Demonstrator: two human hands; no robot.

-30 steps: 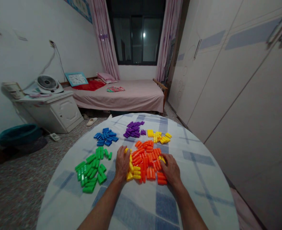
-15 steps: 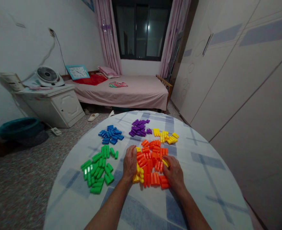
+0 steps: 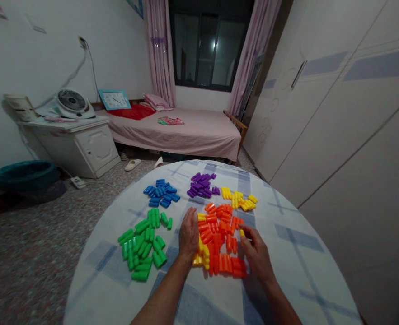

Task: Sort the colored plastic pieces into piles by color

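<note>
On a round table with a blue-checked white cloth [image 3: 287, 266] lie small plastic pegs sorted by colour. My left hand [image 3: 189, 234] lies flat, fingers together, against the left side of a mixed orange pile [image 3: 221, 234] with several yellow pegs [image 3: 202, 255] along its left edge. My right hand [image 3: 257, 255] is at the pile's right side, its fingertips pinching one yellow peg [image 3: 242, 233]. Beyond the hands lie a green pile [image 3: 143, 246], a blue pile [image 3: 161, 194], a purple pile [image 3: 202, 185] and a yellow pile [image 3: 240, 199].
A bed with a pink cover [image 3: 185, 131] stands behind the table under a dark window. A white cabinet [image 3: 80, 146] with a fan [image 3: 71, 101] is at the left, a teal basin [image 3: 23, 174] on the floor. Wardrobe doors [image 3: 338, 113] fill the right.
My right hand has pulled back from the orange pile to the right and now pinches a yellow peg. The left hand stays against the pile. The camera view shifted slightly.
</note>
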